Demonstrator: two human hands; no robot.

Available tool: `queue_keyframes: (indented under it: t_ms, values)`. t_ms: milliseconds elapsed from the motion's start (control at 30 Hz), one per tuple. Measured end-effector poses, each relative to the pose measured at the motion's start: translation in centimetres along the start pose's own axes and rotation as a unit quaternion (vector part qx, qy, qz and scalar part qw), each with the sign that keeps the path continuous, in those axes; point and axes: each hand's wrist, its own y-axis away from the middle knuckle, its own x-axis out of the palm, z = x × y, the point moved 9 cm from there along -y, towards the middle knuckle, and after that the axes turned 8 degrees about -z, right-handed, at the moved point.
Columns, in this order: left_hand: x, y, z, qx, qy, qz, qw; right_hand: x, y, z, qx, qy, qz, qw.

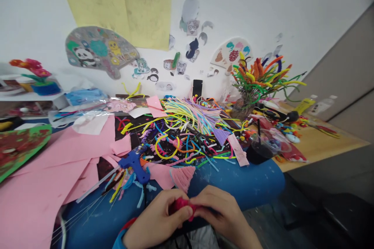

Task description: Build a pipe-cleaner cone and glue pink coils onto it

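The left hand (162,214) is cupping and gripping a small, fuzzy magenta bundle (180,204); the right hand (220,207) is pinching its right side.

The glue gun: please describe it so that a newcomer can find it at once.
On the blue-covered table, look beyond the left hand, beside the large pink sheets. There lies the blue glue gun. Its chunky, solid body sets it apart from the thin, fuzzy pipe cleaners around it.
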Motion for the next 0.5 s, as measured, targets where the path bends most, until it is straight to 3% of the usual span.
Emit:
queue_keyframes:
  t_ms: [133, 300, 500]
  values:
    - [-0.2, -0.5, 0.0, 0.023, 0.044, -0.029, 0.998, -0.7, -0.3, 0.3, -0.013, -0.012, -0.049, 0.999]
    - [-2.2, -0.1, -0.2, 0.102, 0.091, -0.170, 0.976, -1.4, 0.0, -1.3, 0.071, -0.027, -0.124, 0.989]
    - [-3.8, 1.1, -2.1, 0.197, -0.054, -0.272, 0.940, 0.2, 0.6, -3.3, 0.190, -0.086, -0.123, 0.970]
